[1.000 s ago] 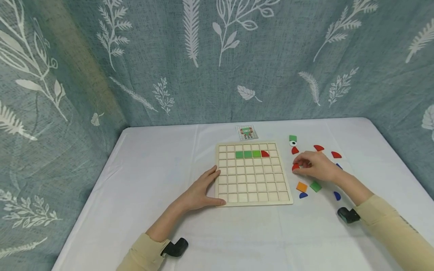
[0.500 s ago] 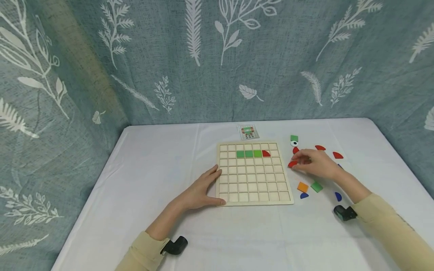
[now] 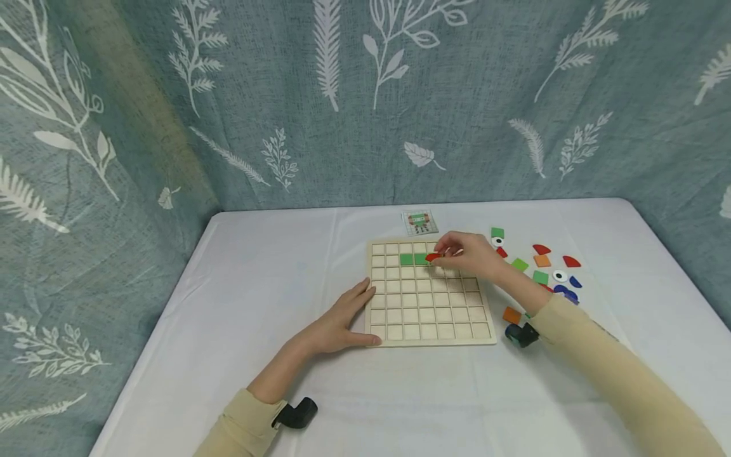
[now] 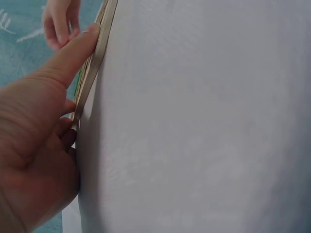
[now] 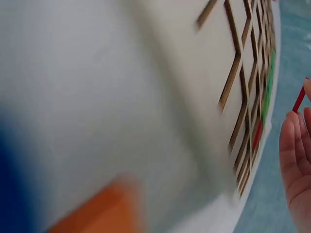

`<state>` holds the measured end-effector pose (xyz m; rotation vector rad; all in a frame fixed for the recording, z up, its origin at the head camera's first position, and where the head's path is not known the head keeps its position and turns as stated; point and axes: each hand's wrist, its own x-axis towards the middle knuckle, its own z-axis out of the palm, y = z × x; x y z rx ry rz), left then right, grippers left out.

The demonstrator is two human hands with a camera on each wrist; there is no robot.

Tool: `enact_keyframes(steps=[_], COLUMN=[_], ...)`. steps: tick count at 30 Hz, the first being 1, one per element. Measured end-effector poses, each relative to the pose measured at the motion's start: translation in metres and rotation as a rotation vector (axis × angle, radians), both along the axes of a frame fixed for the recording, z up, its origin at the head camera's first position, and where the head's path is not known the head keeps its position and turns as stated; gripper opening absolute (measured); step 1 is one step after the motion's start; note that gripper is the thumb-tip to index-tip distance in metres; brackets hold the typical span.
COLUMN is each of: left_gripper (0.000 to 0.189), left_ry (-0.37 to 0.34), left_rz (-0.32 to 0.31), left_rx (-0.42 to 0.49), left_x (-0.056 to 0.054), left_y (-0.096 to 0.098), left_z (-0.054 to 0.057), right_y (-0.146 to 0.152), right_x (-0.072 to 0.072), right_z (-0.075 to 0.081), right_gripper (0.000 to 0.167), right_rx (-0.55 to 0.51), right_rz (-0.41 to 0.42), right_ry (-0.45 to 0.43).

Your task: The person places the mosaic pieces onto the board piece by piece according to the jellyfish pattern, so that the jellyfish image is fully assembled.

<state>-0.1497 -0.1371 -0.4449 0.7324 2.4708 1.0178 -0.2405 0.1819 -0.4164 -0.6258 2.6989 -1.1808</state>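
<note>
My left hand [image 3: 337, 325] rests at the left edge of a wooden grid board [image 3: 419, 298], thumb at the near corner and fingers along the side. In the left wrist view its straight thumb [image 4: 73, 56] lies against the board's rim. My right hand [image 3: 471, 255] pinches a red quarter-circle tile [image 3: 433, 257] over the board's second row from the back. Green square tiles [image 3: 407, 259] sit in that row, partly covered by the hand. The right wrist view shows the held tile [image 5: 299, 99] above the board, with another red tile [image 5: 257, 135] in the grid beside the green ones.
Right of the board lie loose tiles: an orange square [image 3: 511, 315], red quarter-circles [image 3: 571, 261], blue half-circles [image 3: 575, 282], green squares [image 3: 540, 277] and white eye discs [image 3: 560, 276]. Behind the board is a small pattern card [image 3: 419, 222]. A patterned curtain [image 3: 354, 152] hangs beyond the white table [image 3: 274, 273].
My right hand has carried the red quarter-circle tile left, from beside the board to above its second row from the back. The left hand has stayed at the board's edge.
</note>
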Motion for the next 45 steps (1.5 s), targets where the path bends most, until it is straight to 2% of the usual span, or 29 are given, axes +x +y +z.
enact_keyframes(steps=[6,15,22,27,30,34,37,45], left_gripper=[0.099,0.098,0.098,0.098,0.098,0.098,0.098,0.1], left_ry=[-0.008,0.0,0.011,0.013,0.014,0.009,0.006,0.003], left_rz=[0.003,-0.005,-0.012,0.001,0.002,0.006,0.011,0.028], left_rx=[0.02,0.033,0.031,0.013,0.017,0.019,0.016,0.015], left_x=[0.0,0.001,0.0,0.001,0.001,0.001,0.001,0.002], left_y=[-0.001,-0.002,-0.001,-0.002,-0.002,-0.002,-0.001,0.001], left_z=[-0.003,-0.003,-0.005,-0.004,-0.004,-0.005,-0.005,-0.004], right_y=[-0.04,-0.075,-0.075,-0.069,-0.061,-0.043,-0.021,0.057], right_x=[-0.016,-0.025,-0.023,-0.021,-0.019,-0.013,-0.007,0.01], right_z=[-0.004,-0.001,-0.003,-0.002,-0.003,-0.004,-0.003,0.0], right_gripper=[0.019,0.01,0.008,0.015,0.017,0.017,0.019,0.028], right_rx=[0.063,0.192,0.217,0.253,0.216,0.082,0.01,0.033], right_rz=[0.116,0.215,0.273,0.339,0.345,0.274,0.164,-0.149], right_ry=[0.045,0.103,0.179,0.233,0.231,0.161,0.087,-0.024])
